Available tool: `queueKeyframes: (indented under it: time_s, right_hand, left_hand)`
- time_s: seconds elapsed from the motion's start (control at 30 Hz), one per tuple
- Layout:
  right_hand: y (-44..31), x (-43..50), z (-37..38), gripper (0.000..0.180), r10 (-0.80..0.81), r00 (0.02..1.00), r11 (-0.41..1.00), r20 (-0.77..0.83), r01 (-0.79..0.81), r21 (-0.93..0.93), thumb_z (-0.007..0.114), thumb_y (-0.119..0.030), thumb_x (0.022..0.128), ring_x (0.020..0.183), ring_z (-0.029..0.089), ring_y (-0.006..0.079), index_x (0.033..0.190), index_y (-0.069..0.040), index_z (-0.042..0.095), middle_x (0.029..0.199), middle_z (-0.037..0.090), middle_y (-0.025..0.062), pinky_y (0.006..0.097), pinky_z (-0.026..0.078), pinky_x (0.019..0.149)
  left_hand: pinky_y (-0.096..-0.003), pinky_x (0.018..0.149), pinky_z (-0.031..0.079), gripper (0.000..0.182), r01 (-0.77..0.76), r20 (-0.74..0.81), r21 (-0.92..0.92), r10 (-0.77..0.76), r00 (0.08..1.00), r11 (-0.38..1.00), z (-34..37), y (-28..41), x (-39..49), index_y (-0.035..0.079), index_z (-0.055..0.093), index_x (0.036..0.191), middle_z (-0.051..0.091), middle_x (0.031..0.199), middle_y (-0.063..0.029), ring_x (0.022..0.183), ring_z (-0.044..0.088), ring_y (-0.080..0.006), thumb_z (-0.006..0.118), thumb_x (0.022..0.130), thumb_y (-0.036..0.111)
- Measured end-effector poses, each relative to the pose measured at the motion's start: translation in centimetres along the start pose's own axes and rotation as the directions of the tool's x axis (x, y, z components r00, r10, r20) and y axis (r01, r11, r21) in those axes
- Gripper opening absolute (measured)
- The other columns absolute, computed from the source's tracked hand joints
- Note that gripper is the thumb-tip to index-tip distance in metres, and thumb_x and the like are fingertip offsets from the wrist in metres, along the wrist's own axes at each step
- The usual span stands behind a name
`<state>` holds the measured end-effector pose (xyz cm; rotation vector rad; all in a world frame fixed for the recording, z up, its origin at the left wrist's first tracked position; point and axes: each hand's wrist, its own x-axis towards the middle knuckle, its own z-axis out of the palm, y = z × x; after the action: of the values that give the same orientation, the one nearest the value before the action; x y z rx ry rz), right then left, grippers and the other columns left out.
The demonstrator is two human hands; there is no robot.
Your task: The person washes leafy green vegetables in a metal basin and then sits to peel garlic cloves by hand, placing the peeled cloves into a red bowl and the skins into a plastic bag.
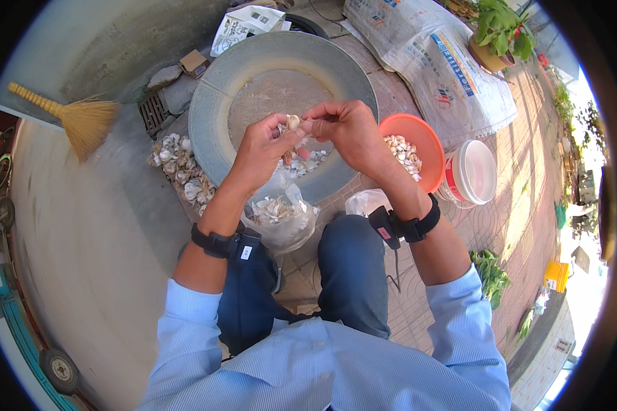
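Both my hands meet over a wide round metal basin (211,138). My left hand (265,146) grips a partly peeled piece of garlic (292,122), with papery skin hanging below it. The fingertips of my right hand (347,131) pinch at the garlic's right side; whether they hold a separate bit of skin is too small to tell. Loose garlic skins (308,163) lie on the near side of the basin. Close in front of my knees, a clear plastic bag (288,234) holds more skins. An orange bowl (432,138) to the right contains many separated cloves (405,154).
Whole garlic bulbs (177,159) are piled left of the basin. Right of the orange bowl stands a lidded white bucket (475,172). A woven fertilizer sack (437,67) lies behind, with a potted plant (493,43) beside it. A straw broom (85,120) is at left.
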<state>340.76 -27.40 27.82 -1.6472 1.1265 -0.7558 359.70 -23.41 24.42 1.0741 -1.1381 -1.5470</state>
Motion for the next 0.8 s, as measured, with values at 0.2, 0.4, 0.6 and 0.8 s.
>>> queueKeyframes:
  time_s: [0.2, 0.4, 0.6, 0.8]
  right_hand:
    - [-1.8, 1.6, 2.0, 0.020, 0.167, 0.980, 0.906, 0.112, -0.198, 0.374, 0.065, -0.013, 0.100, 0.081, 0.070, 0.0165, 0.108, 0.005, 0.070, 0.093, 0.072, 0.0102, 0.0276, 0.060, 0.074]
    - [-0.5, 3.2, 5.1, 0.021, 0.366, 0.877, 0.512, 0.312, -0.470, 0.719, 0.054, -0.014, 0.106, 0.091, 0.072, 0.0214, 0.121, 0.000, 0.058, 0.111, 0.068, 0.0117, 0.0314, 0.062, 0.078]
    - [2.2, 2.3, 7.1, 0.029, 0.163, 0.931, 0.882, 0.328, -0.286, 0.374, 0.069, -0.023, 0.098, 0.078, 0.065, 0.0119, 0.119, -0.002, 0.066, 0.096, 0.070, 0.0046, 0.0251, 0.050, 0.061]
    - [5.0, 1.3, 7.9, 0.020, 0.124, 0.957, 0.944, 0.263, -0.195, 0.264, 0.075, -0.022, 0.095, 0.074, 0.063, 0.0083, 0.096, -0.002, 0.077, 0.081, 0.072, 0.0004, 0.0239, 0.047, 0.061]
  left_hand:
    - [-0.0227, 0.062, 0.044, 0.022, -0.085, -0.024, -0.140, 0.082, 0.996, 0.986, -2.4, 1.5, -2.0, 0.004, 0.061, 0.115, 0.066, 0.098, -0.0037, 0.071, 0.060, -0.0093, 0.064, 0.103, 0.022]
    - [-0.0227, 0.060, 0.044, 0.021, -0.025, -0.088, -0.105, 0.016, 0.996, 0.994, -5.8, 1.3, -2.8, 0.005, 0.060, 0.116, 0.064, 0.091, -0.0011, 0.069, 0.060, -0.0086, 0.065, 0.102, 0.020]
    - [-0.0216, 0.057, 0.043, 0.019, 0.093, -0.069, 0.145, -0.084, 0.994, 0.985, -7.1, -2.2, -3.2, 0.005, 0.060, 0.112, 0.064, 0.084, -0.0001, 0.067, 0.057, -0.0066, 0.068, 0.099, 0.018]
    - [-0.0209, 0.058, 0.043, 0.019, 0.196, -0.047, 0.065, -0.193, 0.980, 0.978, -6.1, -4.3, -3.7, 0.006, 0.059, 0.109, 0.067, 0.089, -0.0025, 0.069, 0.058, -0.0070, 0.069, 0.099, 0.018]
